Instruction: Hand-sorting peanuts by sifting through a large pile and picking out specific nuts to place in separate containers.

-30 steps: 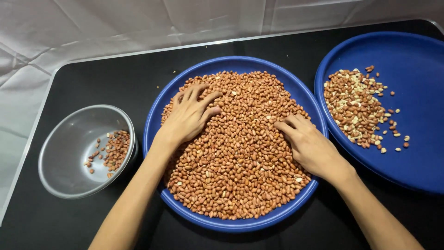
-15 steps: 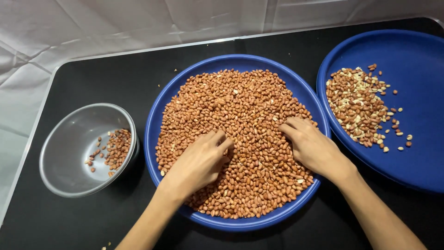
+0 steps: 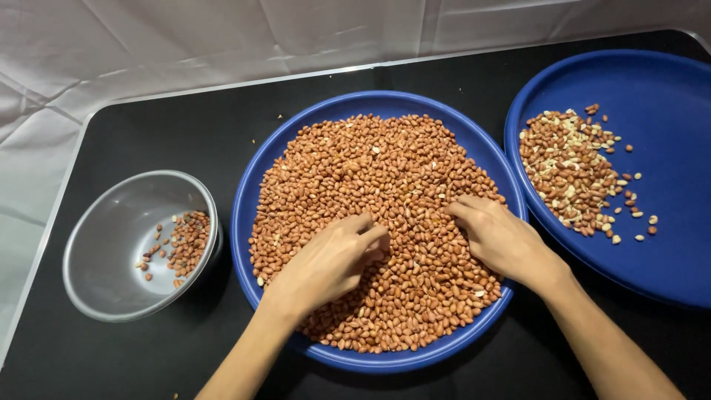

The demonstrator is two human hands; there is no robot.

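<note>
Centrally, a blue tray (image 3: 498, 167) brims with red-skinned peanuts (image 3: 370, 178); both hands rest on them in its lower half, the left hand (image 3: 326, 259) loosely curled, fingertips pinched into nuts, the right hand (image 3: 500, 237) flat, gripping nothing. At right, a second blue tray (image 3: 659, 111) holds a small pile (image 3: 566, 170); lower left, a steel bowl (image 3: 111, 244) holds few.
</note>
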